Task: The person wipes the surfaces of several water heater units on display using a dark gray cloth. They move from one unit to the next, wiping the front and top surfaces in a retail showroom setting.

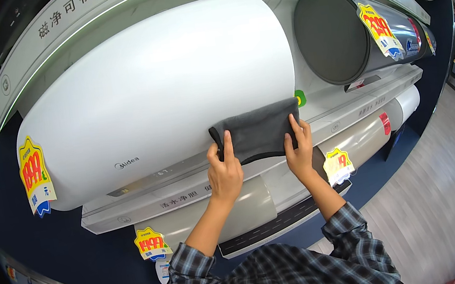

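A large white Midea water heater [161,86] lies on a display shelf before me. Against its lower right part lies a folded grey cloth [258,132] with a black edge. My left hand [226,172] grips the cloth's left end, its index finger extended over the front. At the cloth's right end, my right hand [299,146] pinches it with the fingers on the front face. A green and yellow sticker [300,98] shows just beyond the cloth's upper right corner. The heater's lower strip bears a lit display [164,173], left of my left hand.
A dark grey cylindrical heater [331,35] with a price tag [381,31] stands at the upper right. Below run a white shelf edge [104,214] and beige heaters [244,208] [359,136] with tags. An overhanging shelf [25,60] curves above. Wooden flooring [424,186] shows at right.
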The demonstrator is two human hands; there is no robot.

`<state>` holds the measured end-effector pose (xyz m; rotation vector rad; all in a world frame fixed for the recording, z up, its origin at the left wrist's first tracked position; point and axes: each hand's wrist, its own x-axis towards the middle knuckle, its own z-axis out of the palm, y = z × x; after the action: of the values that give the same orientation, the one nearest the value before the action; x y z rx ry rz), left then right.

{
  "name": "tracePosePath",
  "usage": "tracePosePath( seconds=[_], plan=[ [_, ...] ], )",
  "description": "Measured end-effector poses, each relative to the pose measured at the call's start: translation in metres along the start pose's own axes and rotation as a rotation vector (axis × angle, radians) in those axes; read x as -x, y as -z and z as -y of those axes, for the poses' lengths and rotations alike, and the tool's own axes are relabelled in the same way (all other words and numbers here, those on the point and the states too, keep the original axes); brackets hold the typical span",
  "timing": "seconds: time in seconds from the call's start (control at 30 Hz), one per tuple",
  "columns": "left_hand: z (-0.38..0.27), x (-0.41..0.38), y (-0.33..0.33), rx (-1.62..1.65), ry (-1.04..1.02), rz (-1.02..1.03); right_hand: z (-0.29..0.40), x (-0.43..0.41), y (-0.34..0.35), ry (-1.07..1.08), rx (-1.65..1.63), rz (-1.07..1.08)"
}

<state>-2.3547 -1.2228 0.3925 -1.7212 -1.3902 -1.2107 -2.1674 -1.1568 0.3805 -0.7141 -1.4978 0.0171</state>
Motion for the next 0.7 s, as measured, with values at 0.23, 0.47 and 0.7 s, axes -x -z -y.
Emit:
tracePosePath(
  seconds=[0.23,0.47,0.7],
  plan=[
    [-0.020,-0.050,0.039,0.083,0.115,0.021,0.030,-0.048,0.009,-0.065,-0.090,0.024],
    [-0.028,-0.111,0.076,0.168,0.193,0.034,0.061,-0.107,0.016,-0.022,-0.099,0.048],
    [-0.021,-0.185,0.096,0.107,0.204,0.032,0.076,-0.179,0.022,-0.074,-0.056,0.149]
  ],
)
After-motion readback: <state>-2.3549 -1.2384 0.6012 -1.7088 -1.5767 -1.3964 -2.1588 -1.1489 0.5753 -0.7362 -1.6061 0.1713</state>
